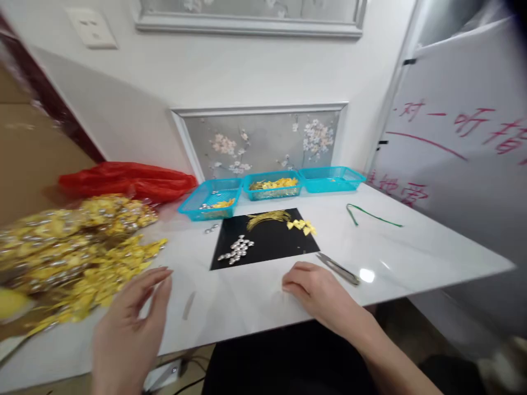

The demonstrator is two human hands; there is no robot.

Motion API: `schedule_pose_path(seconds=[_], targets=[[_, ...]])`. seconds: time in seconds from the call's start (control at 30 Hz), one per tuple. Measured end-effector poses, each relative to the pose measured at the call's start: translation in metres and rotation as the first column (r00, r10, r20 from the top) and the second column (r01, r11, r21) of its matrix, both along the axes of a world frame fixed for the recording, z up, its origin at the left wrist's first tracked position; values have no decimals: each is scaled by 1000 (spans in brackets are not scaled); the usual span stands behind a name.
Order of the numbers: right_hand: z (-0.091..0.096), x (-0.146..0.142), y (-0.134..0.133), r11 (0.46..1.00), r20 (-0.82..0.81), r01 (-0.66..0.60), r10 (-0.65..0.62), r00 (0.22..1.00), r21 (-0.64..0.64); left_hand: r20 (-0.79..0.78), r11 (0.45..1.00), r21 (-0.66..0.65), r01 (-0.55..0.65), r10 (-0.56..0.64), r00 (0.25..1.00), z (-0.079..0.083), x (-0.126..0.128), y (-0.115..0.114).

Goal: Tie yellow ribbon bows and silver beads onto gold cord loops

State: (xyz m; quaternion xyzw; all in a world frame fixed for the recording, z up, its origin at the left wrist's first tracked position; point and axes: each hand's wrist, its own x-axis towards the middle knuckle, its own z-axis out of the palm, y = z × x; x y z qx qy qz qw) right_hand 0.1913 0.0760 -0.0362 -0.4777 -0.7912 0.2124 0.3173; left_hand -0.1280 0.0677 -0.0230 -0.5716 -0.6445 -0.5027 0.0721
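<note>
My left hand (130, 323) hovers at the table's left front, thumb and fingers bent with a gap between them and nothing visible inside. Beside it lies a pile of yellow petal-like pieces (119, 269). My right hand (319, 291) rests near the front edge, its fingers curled against the thumb; whatever they pinch is hidden. Just right of it is a slim metal snips-like tool (338, 269). Behind the hands a black mat (272, 247) carries silver beads (237, 250), a bundle of gold wires (267, 217) and small yellow pieces (302, 225).
Three blue baskets stand along the wall: a left basket (187, 210) with beads and yellow pieces, a middle basket (274, 193) with yellow pieces, and a right basket (329, 186). Bundled yellow stems (74, 225), a red bag (127, 180) and a green twist (373, 215) lie around.
</note>
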Motion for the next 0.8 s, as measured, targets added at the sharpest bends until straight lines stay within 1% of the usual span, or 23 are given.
schedule_pose_path(seconds=[0.03, 0.1, 0.17, 0.2, 0.27, 0.33, 0.37, 0.43, 0.53, 0.63, 0.73, 0.8], targets=[[-3, -5, -3, 999, 8, -35, 35, 999, -4, -21, 1000, -9, -7, 7, 1000, -2, -1, -3], [-15, -9, -10, 996, 12, -92, 92, 996, -12, -68, 998, -50, -34, 31, 997, -8, -11, -10], [-34, -7, -13, 996, 45, -87, 86, 995, 6, -113, 989, -98, -110, 99, 989, -12, -33, -18], [-43, -6, -13, 997, 63, -76, 75, 995, 22, -127, 979, -110, -174, 159, 979, -13, -48, -24], [-59, -5, -12, 995, 80, -89, 84, 993, 51, -140, 937, -127, -324, 307, 941, -8, -81, -40], [-67, -4, -12, 993, 86, -89, 83, 993, 76, -160, 871, -162, -465, 441, 883, 2, -114, -58], [-69, -5, -12, 992, 84, -83, 75, 994, 91, -183, 836, -182, -518, 489, 853, 6, -129, -66], [-70, -5, -12, 992, 70, -55, 47, 996, 118, -232, 778, -225, -587, 542, 808, 13, -152, -78], [-71, -4, -11, 991, 54, -36, 29, 998, 130, -275, 714, -330, -618, 554, 786, 14, -172, -88], [-72, -3, -10, 992, 31, -22, 19, 999, 123, -300, 672, -426, -606, 527, 795, 11, -178, -91], [-71, -3, -11, 993, -1, -9, 9, 1000, 117, -319, 665, -478, -574, 478, 818, 14, -180, -93], [-66, -4, -12, 993, -16, -30, 32, 999, 116, -312, 678, -495, -543, 445, 840, 19, -176, -95]])
